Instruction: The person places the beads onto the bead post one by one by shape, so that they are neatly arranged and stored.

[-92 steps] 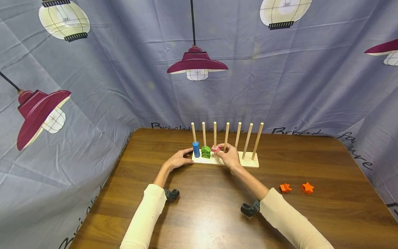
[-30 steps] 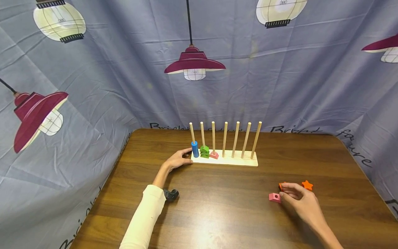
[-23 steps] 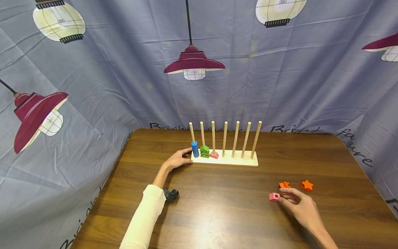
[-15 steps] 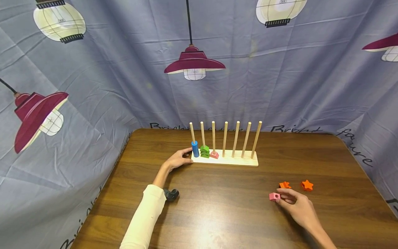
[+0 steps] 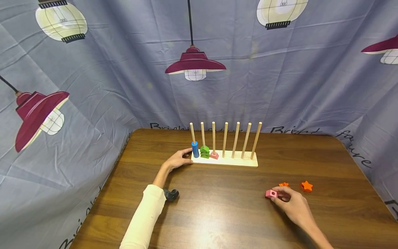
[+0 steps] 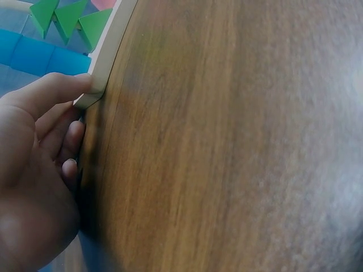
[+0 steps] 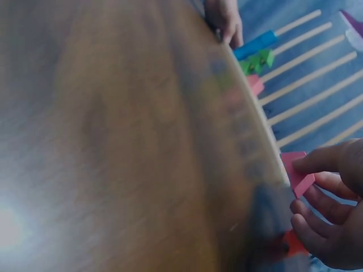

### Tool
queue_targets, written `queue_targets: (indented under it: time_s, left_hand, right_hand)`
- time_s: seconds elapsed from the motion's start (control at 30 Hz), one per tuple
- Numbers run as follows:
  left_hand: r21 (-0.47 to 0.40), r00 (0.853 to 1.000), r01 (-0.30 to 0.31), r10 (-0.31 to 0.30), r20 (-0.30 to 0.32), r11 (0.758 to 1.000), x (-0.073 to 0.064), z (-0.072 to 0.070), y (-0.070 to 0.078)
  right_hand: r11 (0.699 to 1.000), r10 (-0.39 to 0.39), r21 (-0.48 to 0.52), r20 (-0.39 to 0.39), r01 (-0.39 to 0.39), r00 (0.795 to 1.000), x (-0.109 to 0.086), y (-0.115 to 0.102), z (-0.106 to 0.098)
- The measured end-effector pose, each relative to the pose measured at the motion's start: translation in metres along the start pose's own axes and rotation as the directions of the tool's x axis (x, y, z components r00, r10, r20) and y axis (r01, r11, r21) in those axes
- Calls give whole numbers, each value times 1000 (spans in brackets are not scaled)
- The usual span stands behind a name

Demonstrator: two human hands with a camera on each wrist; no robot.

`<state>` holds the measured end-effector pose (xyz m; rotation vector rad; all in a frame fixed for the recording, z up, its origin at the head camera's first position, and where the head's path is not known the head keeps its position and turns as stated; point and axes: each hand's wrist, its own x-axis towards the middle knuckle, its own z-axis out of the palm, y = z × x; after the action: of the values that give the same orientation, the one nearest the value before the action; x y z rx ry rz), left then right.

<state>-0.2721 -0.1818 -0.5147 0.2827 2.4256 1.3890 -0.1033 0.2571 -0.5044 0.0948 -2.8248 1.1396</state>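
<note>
Progress so far: three of the seven pegs loaded, one pink piece in hand

Blue cylinder (image 5: 195, 149), green stack (image 5: 205, 151) and a pink block (image 5: 214, 155) are already threaded on the three leftmost pegs of the peg board (image 5: 236, 161), so roughly under half looks done, with four pegs bare. The left hand (image 5: 178, 159) is rested against the board's left end, thumb pressed on its corner, fingers relaxed rather than clamped. The right hand (image 5: 290, 204) is well apart from it, down at the near right of the surface (image 5: 217, 207), and a second pink block (image 5: 271, 193) is pinched between thumb and fingertips, just off or barely on the wood, hard to tell. Two orange stars (image 5: 306, 186) are left lying just beside it, one half hidden behind the fingers, so those and the pink one are judged as what's left.
</note>
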Motion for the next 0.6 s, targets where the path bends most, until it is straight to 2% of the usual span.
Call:
queue_targets:
  time_s: [0.13,0.3,0.6]
  left_hand:
    - [4,1000,0,0,-2,1000,0,0,-1]
    - [7,1000,2,-2,-7,1000,0,-1,-1]
    - [11,1000,-13,13,-7,1000,1,0,-1]
  right_hand:
    - [997,-63,52,-31,65,998,11,-17,0]
    - [977,-154,133,-83,164,985,32,-45,0]
    - [932,-278,208,-120,298,953,75,-110,0]
